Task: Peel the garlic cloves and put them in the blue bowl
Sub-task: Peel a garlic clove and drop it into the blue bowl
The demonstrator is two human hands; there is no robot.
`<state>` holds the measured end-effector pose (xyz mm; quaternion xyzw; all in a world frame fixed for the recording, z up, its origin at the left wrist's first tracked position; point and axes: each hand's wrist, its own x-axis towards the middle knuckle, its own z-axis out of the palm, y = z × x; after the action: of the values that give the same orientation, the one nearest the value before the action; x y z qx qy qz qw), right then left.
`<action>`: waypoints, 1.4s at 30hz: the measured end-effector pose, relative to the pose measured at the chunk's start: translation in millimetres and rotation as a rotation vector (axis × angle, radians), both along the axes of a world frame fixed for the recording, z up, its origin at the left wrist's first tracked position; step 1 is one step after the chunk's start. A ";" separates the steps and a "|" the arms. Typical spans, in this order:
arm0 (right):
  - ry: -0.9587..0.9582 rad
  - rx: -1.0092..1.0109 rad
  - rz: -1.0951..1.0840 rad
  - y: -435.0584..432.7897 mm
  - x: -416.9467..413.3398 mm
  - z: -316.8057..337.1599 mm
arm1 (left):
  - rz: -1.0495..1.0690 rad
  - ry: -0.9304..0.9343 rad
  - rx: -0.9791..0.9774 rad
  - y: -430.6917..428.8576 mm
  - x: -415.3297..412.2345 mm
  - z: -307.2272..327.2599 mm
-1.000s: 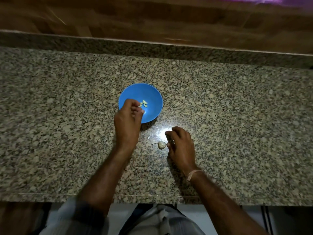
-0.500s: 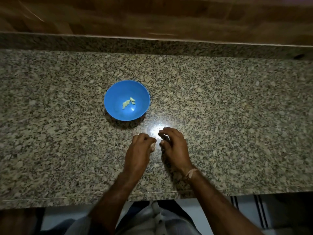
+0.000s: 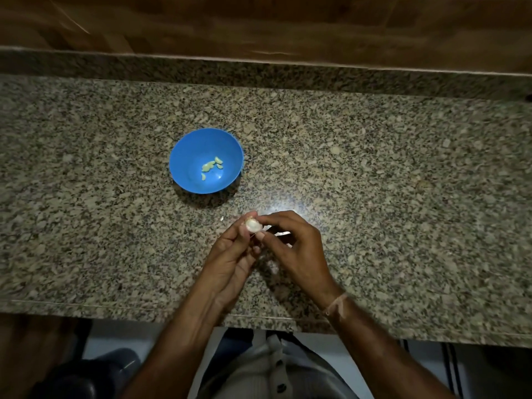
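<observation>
Just below the middle of the frame, both hands meet over the garlic clove (image 3: 253, 225). The left hand (image 3: 230, 256) holds it at its curled fingertips, and the right hand (image 3: 298, 249) pinches it from the other side between thumb and forefinger. The clove is white and seems to keep its skin, so the peeling is probably only starting.

The clove is small and smooth and is held above bare stone. If a nail digs too hard, it may pop out of the pinch, land on the counter and roll away. Loose skin may also cling to the fingers and end up in the bowl along with the clove.

The blue bowl (image 3: 180, 151) stands apart, up and to the left of the hands, with a few peeled cloves (image 3: 211, 167) lying in its bottom.

The speckled granite countertop (image 3: 403, 197) runs across the whole frame, with a patch of glare (image 3: 288, 203) just above the hands. It ends in a low granite upstand (image 3: 288, 76), with wooden panelling (image 3: 259, 24) above that. The room is dim.
</observation>
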<state>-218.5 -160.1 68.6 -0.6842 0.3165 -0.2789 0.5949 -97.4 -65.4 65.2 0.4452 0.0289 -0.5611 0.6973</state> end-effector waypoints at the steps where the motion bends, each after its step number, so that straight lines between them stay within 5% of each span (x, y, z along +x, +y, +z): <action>1: -0.004 -0.033 0.005 0.2 -2.4 2.9 | 0.001 -0.016 -0.019 1.0 -2.2 0.7; 26: 0.121 -0.412 0.021 9.8 -30.4 1.1 | -0.002 -0.483 0.204 10.1 -35.4 25.0; 33: 0.134 -0.137 0.031 2.6 -24.6 -7.4 | -0.002 -0.271 0.222 12.3 -33.3 12.6; 37: 0.077 0.324 -0.083 -0.6 -17.7 -15.7 | 0.056 -0.058 0.249 10.1 -26.6 0.1; 39: 0.080 0.463 -0.130 -4.4 -19.6 -22.5 | -0.011 -0.308 0.358 11.0 -16.0 -8.0; 42: 0.250 0.398 -0.098 -7.4 -28.9 -42.7 | -0.130 -1.096 0.599 10.1 8.5 -30.0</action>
<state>-247.4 -167.6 25.9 -0.5665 0.4692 -0.1527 0.6600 -89.0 -55.3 35.2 0.8451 -0.2039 -0.2602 0.4201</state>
